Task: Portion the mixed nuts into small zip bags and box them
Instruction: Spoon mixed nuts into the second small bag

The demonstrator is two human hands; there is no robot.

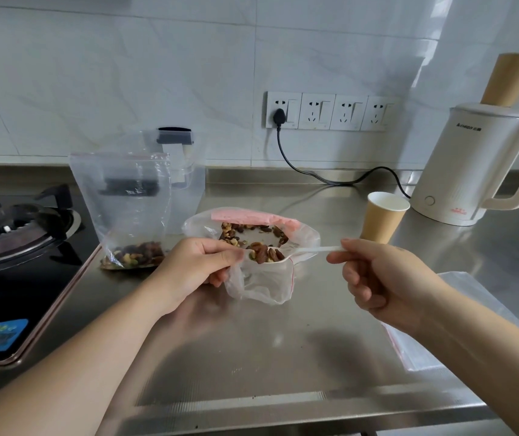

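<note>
Head view. At centre frame, the left hand [195, 268] pinches the rim of a small zip bag [264, 283], holding its mouth open above the steel counter [283, 347]. The right hand [377, 278], right of centre, is closed around the handle of a white plastic spoon [311, 250]; the spoon's bowl, loaded with mixed nuts [266, 252], sits at the bag's mouth. Directly behind lies the supply bag [251, 226] with a pink strip along its far edge, open and holding more nuts. Left of centre, a filled zip bag [126, 202] stands upright with nuts at its bottom, leaning against a clear container [185, 184]. Empty zip bags [459, 309] lie flat at lower right. A paper cup [384, 217] and a white kettle [472, 165] occupy the upper right; a gas hob [19, 234] fills the left edge.
</note>
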